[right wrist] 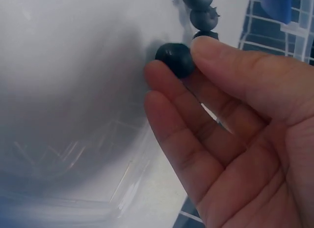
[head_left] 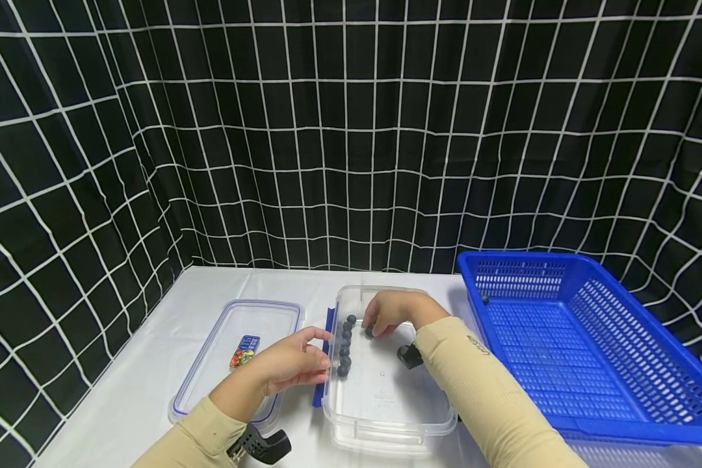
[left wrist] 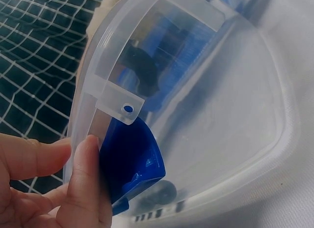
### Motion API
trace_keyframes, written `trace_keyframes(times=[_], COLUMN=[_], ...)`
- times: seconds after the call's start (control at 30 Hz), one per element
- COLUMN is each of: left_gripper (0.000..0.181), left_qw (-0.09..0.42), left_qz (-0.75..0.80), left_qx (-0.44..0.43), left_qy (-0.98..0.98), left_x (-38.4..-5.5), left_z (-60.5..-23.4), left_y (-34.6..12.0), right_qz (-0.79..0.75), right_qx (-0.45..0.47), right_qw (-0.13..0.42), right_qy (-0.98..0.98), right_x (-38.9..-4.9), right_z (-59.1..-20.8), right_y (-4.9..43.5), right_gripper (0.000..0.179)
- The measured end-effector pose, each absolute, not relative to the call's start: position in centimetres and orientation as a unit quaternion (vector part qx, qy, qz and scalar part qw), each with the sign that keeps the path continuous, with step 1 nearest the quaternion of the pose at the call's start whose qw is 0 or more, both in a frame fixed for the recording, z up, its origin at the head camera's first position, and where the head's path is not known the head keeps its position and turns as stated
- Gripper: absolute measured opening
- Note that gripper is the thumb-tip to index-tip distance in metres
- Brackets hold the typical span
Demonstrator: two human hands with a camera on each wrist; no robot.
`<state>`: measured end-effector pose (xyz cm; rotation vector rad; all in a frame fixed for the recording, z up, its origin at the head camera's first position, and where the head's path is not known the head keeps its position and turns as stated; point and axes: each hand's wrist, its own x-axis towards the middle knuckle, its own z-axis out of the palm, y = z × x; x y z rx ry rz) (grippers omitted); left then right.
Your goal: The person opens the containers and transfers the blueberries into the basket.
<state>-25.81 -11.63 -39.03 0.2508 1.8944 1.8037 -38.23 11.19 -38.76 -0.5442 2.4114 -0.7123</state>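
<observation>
In the head view, a clear plastic food container [head_left: 386, 396] stands lidless on the table. Several blueberries [head_left: 345, 350] form a row along its left wall. Inside it, my right hand [head_left: 390, 313] pinches one blueberry [right wrist: 172, 58] between thumb and fingertips, low over the container's floor beside the row. At the left side, my left hand [head_left: 297, 361] holds the container's rim, fingers against the lowered blue latch flap [left wrist: 132, 161]. The left wrist view shows thumb and finger at the edge there, with dark berries blurred through the wall.
A clear lid [head_left: 210, 374] with a blue seal and a printed label lies left of the container. On the right stands a blue plastic basket [head_left: 587, 260], with a dark berry [head_left: 485, 299] near its left wall. A black grid-patterned curtain [head_left: 363, 149] hangs behind the white table [head_left: 123, 403].
</observation>
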Motion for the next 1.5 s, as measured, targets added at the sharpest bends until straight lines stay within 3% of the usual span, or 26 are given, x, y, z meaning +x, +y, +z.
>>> trace_keyframes(times=[0.7, 1.2, 1.5], left_gripper=[0.050, 0.052, 0.053], left_qw=[0.249, 0.253, 0.251], left_qz=[0.664, 0.669, 0.665], left_qx=[0.100, 0.103, 0.098], left_qy=[0.698, 0.691, 0.696], left_x=[-25.9, -26.0, -25.8], left_z=[-39.1, -39.6, -39.2], left_y=[-11.8, -11.5, -11.5], right_qz=[-0.219, -0.285, -0.342], right_qx=[-0.242, -0.237, -0.252], right_qw=[0.296, 0.248, 0.208], right_qy=[0.897, 0.895, 0.881], right_x=[-36.9, -37.4, -37.1], right_z=[-38.9, -37.8, -34.3], right_y=[10.3, 11.1, 12.8], right_gripper=[0.015, 0.013, 0.015])
